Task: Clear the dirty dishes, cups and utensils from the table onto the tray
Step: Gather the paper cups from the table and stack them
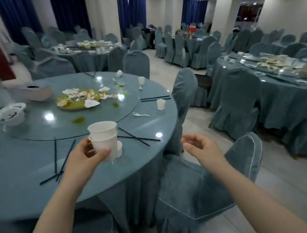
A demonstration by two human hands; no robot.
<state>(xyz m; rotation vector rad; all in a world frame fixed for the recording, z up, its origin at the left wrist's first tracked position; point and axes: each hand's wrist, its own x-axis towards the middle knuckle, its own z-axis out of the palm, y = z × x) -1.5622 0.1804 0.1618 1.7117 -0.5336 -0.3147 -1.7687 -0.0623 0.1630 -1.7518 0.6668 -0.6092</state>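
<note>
At nine o'clock on the round table (32, 187), white bowls (11, 115) sit stacked near the edge of the glass turntable (41, 127), with a white tray (33, 92) just behind them at about ten o'clock. Dark chopsticks (57, 158) lie scattered on the cloth at seven o'clock. At the turntable's centre a yellow-green plate (74, 103) holds crumpled napkins and scraps.

The left hand (88, 158) hovers over the table's near edge at six o'clock, thumb and fingers curled round the lower of two stacked white cups (104, 139); a third small cup (119, 149) stands on the table just behind, touching or nearly so — hard to tell. More crossed chopsticks (137, 137) lie at five o'clock.

Towards three o'clock a white spoon (140, 114) lies beside another cup (161, 104), and a further cup (141, 80) stands at two o'clock, with one tipped over (119, 73) at one o'clock.

The right hand (200, 145) hangs off the table's edge above a covered chair (213, 182), fingers loosely spread and slightly bent, holding nothing.
</note>
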